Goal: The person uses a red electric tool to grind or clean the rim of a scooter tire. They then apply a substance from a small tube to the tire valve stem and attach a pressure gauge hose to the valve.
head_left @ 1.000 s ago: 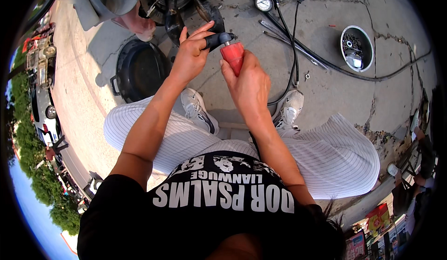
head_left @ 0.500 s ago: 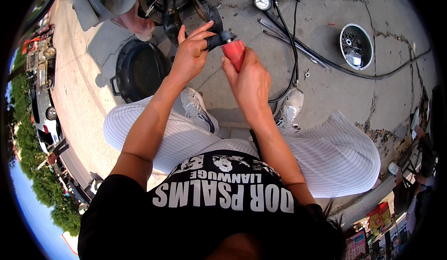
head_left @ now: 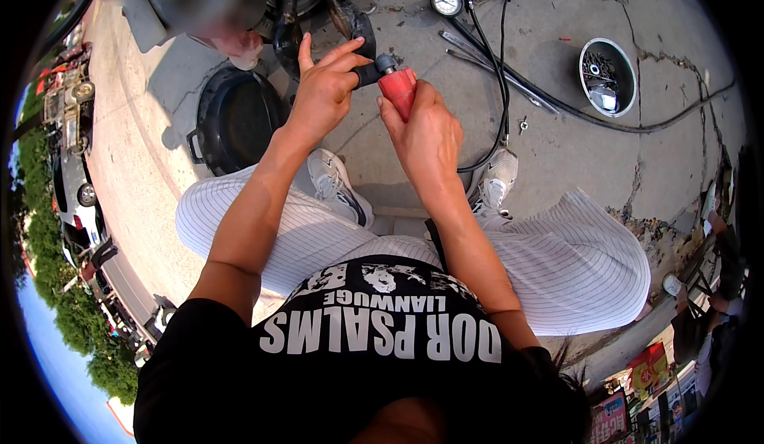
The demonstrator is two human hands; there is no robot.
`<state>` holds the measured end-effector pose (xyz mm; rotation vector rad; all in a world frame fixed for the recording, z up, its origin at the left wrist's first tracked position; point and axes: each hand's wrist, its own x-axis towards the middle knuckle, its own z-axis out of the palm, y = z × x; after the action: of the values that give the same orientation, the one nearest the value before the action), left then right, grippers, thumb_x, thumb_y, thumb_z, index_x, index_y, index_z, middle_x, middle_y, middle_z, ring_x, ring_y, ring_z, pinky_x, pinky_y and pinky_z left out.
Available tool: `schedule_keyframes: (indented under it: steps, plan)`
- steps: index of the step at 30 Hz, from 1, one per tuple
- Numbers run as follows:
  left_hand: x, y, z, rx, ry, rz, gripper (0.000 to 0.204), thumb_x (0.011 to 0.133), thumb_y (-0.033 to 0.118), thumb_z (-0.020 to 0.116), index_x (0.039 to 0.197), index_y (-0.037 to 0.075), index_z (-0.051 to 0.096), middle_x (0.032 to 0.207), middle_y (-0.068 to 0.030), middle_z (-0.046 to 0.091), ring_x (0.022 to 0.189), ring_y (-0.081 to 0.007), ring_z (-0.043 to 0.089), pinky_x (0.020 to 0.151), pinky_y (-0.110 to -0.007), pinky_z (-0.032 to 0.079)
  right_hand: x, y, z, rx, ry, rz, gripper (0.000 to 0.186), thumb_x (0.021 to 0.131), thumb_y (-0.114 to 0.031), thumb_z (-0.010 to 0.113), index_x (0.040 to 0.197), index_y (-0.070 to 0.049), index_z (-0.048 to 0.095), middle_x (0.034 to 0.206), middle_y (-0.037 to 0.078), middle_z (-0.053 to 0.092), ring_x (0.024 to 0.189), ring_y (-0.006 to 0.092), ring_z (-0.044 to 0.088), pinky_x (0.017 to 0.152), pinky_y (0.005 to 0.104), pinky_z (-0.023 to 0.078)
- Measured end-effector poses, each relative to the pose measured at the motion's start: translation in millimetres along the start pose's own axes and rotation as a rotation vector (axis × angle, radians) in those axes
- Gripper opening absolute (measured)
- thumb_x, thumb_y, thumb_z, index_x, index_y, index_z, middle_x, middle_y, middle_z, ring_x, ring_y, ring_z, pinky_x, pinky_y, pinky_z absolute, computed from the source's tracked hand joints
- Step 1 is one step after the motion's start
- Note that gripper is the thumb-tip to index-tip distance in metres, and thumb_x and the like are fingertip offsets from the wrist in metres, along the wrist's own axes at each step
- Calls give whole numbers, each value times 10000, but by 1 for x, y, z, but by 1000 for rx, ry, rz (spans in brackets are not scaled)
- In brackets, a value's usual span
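One red handheld tool (head_left: 398, 94) is wrapped in the fingers of my right hand (head_left: 434, 135), its long axis leaning away and slightly left; just left of its domed grey tip (head_left: 385, 64), my left hand (head_left: 322, 94) grips a black rubber piece (head_left: 367, 74).

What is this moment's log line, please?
left hand: holding black piece; right hand: holding red tool; nearby: metal bowl, gauge, black basin

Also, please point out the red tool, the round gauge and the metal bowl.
Red tool (head_left: 398, 94): head view, on its red body.
Round gauge (head_left: 447, 1): head view, on its white dial.
Metal bowl (head_left: 627, 78): head view, on its inner wall.
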<state>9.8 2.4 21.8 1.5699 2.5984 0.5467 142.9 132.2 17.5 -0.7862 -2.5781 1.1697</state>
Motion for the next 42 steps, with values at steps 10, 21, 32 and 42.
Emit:
schedule_keyframes:
  steps: [10, 21, 32, 42]
  plan:
    - [-4, -2, 7, -175, -13, -216, 153, 780, -75, 556, 881, -13, 653, 1318, -91, 609, 1324, -239, 488, 1158, -570, 96, -3, -9, -6, 32, -41, 29, 481, 837, -334, 717, 1088, 56, 590, 953, 249, 662, 776, 427, 662, 688, 477, 522]
    - [-1, -9, 12, -523, 22, -439, 236, 881, 0, 568, 1076, 7, 701, 1404, -43, 562, 1238, -137, 530, 1105, -329, 304, -7, -9, 3, 14, 1, -39, 457, 824, -340, 729, 1047, 25, 566, 868, 203, 643, 695, 379, 659, 616, 450, 528]
    - [-2, -12, 17, -648, 108, -511, 272, 881, 21, 571, 1110, 59, 713, 1370, -73, 583, 1220, -175, 558, 1074, -321, 329, -7, -11, 1, 89, -23, 8, 497, 850, -355, 709, 1118, 45, 586, 927, 243, 667, 769, 420, 662, 677, 478, 518]
    - [1, -6, 11, -597, 84, -493, 251, 888, -14, 562, 1100, -10, 697, 1390, -80, 567, 1210, -147, 548, 1024, -281, 406, -7, -12, 2, 109, -29, 22, 498, 854, -357, 705, 1132, 38, 582, 917, 241, 672, 763, 419, 663, 680, 473, 523]
